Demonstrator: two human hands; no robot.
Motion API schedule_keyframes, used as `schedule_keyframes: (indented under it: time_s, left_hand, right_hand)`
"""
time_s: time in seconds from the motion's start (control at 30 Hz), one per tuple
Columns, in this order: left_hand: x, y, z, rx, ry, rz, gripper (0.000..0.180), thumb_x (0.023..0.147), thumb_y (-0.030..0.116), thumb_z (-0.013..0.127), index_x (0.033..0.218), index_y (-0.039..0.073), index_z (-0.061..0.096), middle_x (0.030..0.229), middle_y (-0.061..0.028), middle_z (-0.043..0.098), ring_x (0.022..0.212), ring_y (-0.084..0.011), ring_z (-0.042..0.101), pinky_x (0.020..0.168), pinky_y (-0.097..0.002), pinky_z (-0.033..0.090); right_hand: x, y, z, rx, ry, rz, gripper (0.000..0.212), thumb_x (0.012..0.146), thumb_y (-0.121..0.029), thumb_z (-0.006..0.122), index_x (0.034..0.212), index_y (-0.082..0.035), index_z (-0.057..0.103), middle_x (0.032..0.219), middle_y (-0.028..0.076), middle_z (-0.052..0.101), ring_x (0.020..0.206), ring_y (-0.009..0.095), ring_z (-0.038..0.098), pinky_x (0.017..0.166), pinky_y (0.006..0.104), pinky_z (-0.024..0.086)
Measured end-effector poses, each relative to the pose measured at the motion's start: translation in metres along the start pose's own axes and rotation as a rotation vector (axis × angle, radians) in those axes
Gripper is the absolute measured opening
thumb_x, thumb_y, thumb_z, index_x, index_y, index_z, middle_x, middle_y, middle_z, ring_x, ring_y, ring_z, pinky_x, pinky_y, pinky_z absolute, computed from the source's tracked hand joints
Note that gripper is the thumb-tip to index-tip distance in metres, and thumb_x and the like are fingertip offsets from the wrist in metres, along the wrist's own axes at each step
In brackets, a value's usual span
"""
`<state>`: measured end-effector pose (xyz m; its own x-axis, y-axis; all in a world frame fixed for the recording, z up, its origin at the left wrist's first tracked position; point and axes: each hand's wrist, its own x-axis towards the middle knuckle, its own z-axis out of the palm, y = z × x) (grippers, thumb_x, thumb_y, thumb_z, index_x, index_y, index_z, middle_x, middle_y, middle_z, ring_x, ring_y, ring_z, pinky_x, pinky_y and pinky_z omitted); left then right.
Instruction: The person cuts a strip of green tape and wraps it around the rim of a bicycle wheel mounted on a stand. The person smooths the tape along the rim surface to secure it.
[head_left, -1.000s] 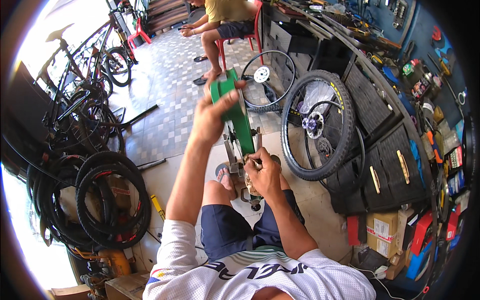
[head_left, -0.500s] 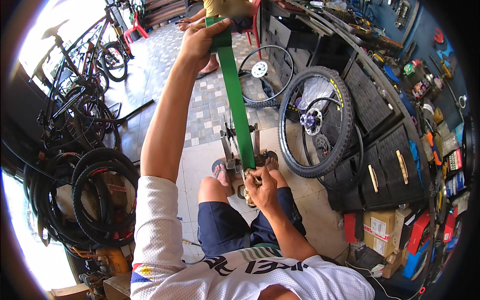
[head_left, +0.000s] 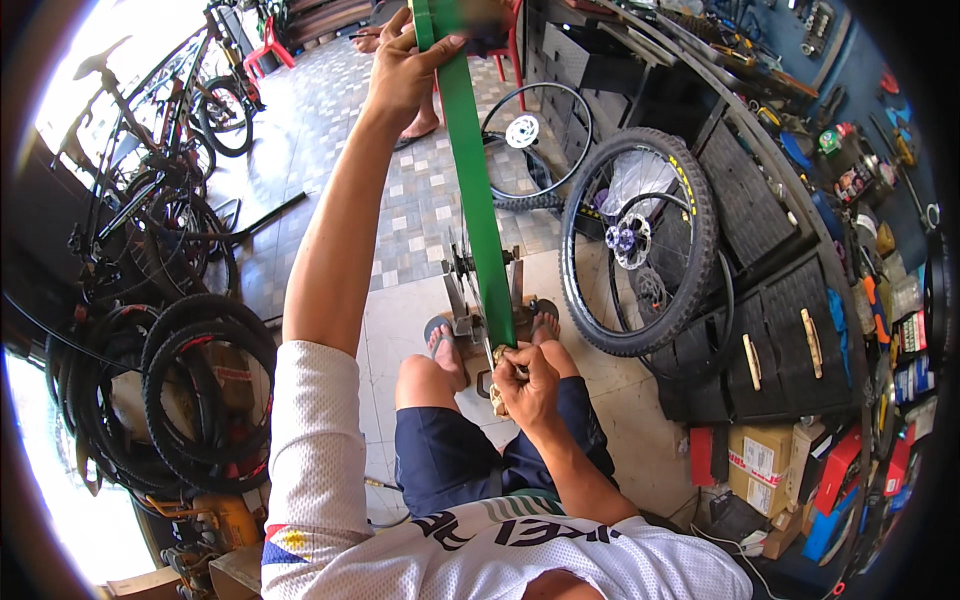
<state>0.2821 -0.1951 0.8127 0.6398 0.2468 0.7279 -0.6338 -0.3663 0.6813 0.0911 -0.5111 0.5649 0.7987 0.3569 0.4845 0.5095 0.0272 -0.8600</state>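
Observation:
My left hand, arm stretched far forward, grips a roll of green tape at the top edge, where part of the roll is cut off. From it a wide green strip runs taut down toward my lap. My right hand is closed at the strip's lower end, pinching something pale and crumpled, perhaps a cloth. Behind the strip, a bicycle wheel stands edge-on in a metal wheel stand between my feet. The strip hides much of the wheel.
To the right, a tyred mountain bike wheel leans against dark cabinets. A tool-covered bench curves along that side. Stacked tyres and parked bicycles fill the left. Another person's foot shows ahead, near a red chair.
My left hand and the tape roll have moved slightly up and away, drawing out a longer strip. My right hand has shifted slightly to the right and stays closed.

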Motion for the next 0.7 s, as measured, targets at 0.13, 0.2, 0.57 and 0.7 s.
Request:
schedule_keyframes:
  time_s: [0.13,0.2,0.57,0.7]
  left_hand:
    - [-0.001,-0.009,0.003,-0.058,-0.038,-0.031,0.023,0.092,0.018,0.080,0.111,0.005,0.080,0.138,-0.0014,0.052,0.127,-0.0152,0.052,0.102,-0.0339,0.049]
    - [0.000,-0.013,0.003,-0.056,-0.053,-0.044,0.025,0.092,0.019,0.080,0.112,0.005,0.080,0.140,-0.0018,0.051,0.128,-0.0160,0.051,0.103,-0.0347,0.049]
    - [-0.010,-0.042,-0.003,0.133,0.029,-0.054,0.031,0.088,0.028,0.084,0.112,0.008,0.081,0.153,-0.0072,0.046,0.137,-0.0212,0.047,0.109,-0.0378,0.046]
    - [-0.017,-0.052,-0.005,0.231,0.050,-0.112,0.035,0.085,0.035,0.086,0.112,0.013,0.081,0.154,-0.0109,0.044,0.141,-0.0266,0.044,0.109,-0.0411,0.049]
  right_hand:
    - [0.000,-0.001,0.000,0.008,-0.008,0.009,0.020,0.090,-0.001,0.075,0.099,-0.001,0.056,0.099,0.017,0.071,0.080,0.026,0.073,0.068,0.0338,0.059]
    - [0.001,-0.002,0.000,0.013,-0.006,-0.009,0.020,0.090,-0.001,0.074,0.099,-0.001,0.057,0.099,0.017,0.071,0.080,0.024,0.072,0.068,0.0331,0.058]
    - [0.000,-0.001,-0.001,0.018,-0.013,-0.009,0.020,0.090,0.000,0.075,0.101,0.001,0.058,0.100,0.017,0.071,0.083,0.023,0.072,0.071,0.0320,0.059]
    - [-0.004,0.003,-0.001,0.023,-0.010,-0.002,0.020,0.090,0.000,0.075,0.101,0.001,0.058,0.101,0.017,0.071,0.083,0.024,0.073,0.071,0.0323,0.059]
